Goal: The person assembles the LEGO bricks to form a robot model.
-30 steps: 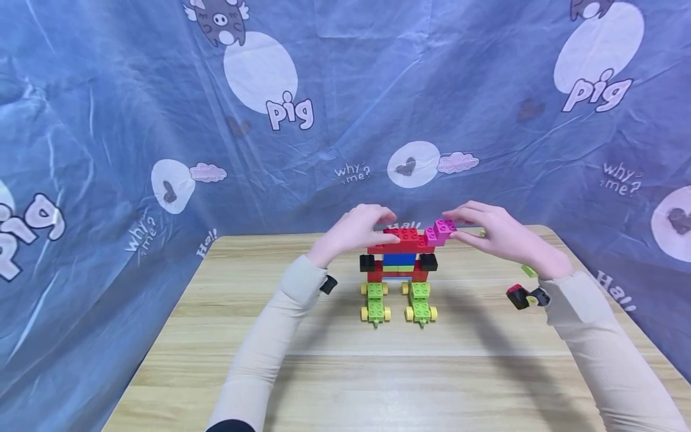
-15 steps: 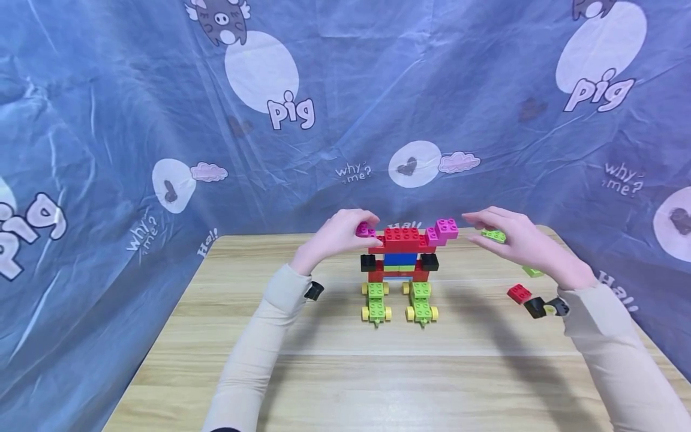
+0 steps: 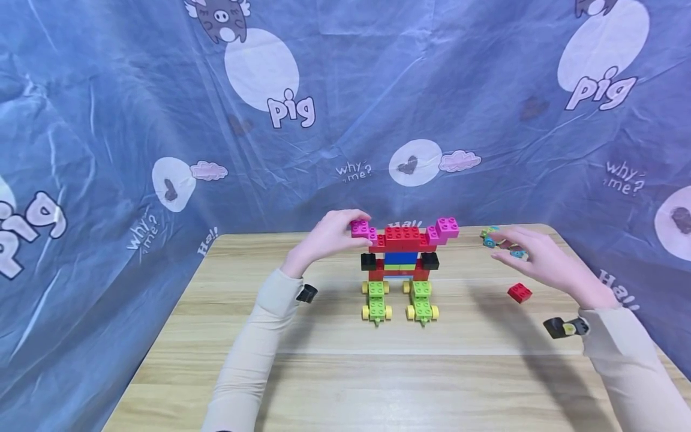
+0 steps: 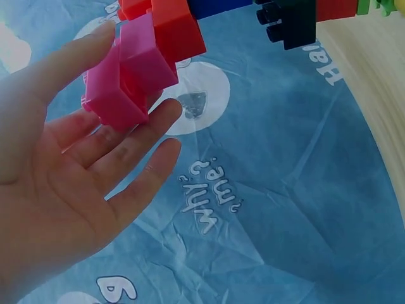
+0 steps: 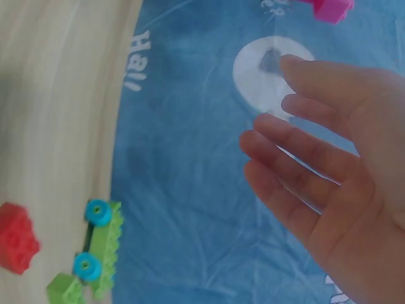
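In the head view a toy brick figure [image 3: 401, 258] stands on two green wheeled bases [image 3: 423, 300] with yellow wheels. Red bricks [image 3: 402, 237] top it, above a blue brick [image 3: 400, 258] and two black side bricks. Pink stepped bricks jut from both upper sides, left [image 3: 360, 228] and right [image 3: 447, 228]. My left hand [image 3: 335, 231] is around the left pink bricks, thumb in front of them and loosely spread fingers behind, seen in the left wrist view [image 4: 76, 152]. My right hand [image 3: 540, 258] hovers with nothing in it, right of the figure.
Beyond my right hand lies a green wheeled piece [image 5: 104, 247] with blue wheels, with a green brick [image 5: 64, 290] beside it. A red brick [image 3: 519, 293] lies on the wooden table [image 3: 351, 390]. A blue printed cloth [image 3: 345, 108] hangs behind.
My left hand has slid left, uncovering the left pink bricks. My right hand has left the right pink bricks and moved away to the right. The figure has stayed in place.
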A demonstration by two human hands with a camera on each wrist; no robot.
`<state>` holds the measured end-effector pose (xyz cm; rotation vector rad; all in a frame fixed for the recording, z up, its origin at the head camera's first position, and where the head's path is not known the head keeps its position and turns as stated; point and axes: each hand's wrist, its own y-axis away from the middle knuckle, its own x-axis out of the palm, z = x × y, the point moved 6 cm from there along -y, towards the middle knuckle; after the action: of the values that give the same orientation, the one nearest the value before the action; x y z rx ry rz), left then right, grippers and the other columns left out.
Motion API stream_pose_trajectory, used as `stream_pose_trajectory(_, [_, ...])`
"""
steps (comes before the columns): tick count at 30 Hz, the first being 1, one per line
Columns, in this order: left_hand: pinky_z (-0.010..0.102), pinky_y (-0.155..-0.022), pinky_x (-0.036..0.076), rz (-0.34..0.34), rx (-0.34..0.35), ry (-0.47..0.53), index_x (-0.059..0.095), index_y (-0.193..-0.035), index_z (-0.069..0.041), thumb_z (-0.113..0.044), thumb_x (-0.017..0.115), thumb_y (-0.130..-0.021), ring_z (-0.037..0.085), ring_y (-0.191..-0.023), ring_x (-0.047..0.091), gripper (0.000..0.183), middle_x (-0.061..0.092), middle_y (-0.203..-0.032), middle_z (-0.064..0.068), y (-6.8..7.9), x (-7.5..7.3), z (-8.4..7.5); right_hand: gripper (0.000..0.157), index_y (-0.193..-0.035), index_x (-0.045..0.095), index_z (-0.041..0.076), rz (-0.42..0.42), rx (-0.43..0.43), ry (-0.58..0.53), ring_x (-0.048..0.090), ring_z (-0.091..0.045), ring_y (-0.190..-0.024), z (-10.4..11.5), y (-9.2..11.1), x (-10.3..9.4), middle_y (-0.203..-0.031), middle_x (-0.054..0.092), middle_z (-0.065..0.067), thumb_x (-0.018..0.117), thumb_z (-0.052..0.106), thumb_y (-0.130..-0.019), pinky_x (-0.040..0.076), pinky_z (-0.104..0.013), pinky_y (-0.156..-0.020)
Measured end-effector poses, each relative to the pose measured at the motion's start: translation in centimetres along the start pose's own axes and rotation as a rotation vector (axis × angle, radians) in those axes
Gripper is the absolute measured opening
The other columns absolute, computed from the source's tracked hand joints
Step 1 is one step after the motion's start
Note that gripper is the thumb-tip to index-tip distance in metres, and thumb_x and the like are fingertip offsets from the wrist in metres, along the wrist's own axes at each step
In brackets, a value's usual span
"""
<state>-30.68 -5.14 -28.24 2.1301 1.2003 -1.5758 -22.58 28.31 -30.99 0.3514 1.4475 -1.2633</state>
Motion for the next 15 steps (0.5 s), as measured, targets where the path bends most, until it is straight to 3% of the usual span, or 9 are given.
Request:
stream_pose_trajectory(6, [0.029,-0.085,0.053,-0.005,-0.007,0.013,0.061,-0.119,-0.009,-0.03,0.074,-0.08,0.016,-0.092,0.062,0.046,0.068,-0.108,0.004,0.3,-0.1,0.3,0.039,-0.114,0.063,0.007,0.017,0.005,0.014,0.063,-0.011,-0.081,-1.4,1.8,0.6,-0.1,0.07,-0.008,0.075,0.013,-0.077,0.048,-0.009,-0.073])
stream_pose_trajectory(15, [0.033,-0.086,0.054,-0.008,-0.03,0.078,0.06,-0.119,-0.009,-0.027,0.074,-0.08,0.017,-0.092,0.064,0.045,0.068,-0.102,0.002,0.7,0.0,1.0,0.038,-0.108,0.065,0.004,0.011,0.029,0.013,0.063,-0.003,-0.075,-3.5,4.2,1.6,-0.093,0.071,-0.009,0.077,0.009,-0.073,0.051,-0.014,-0.064])
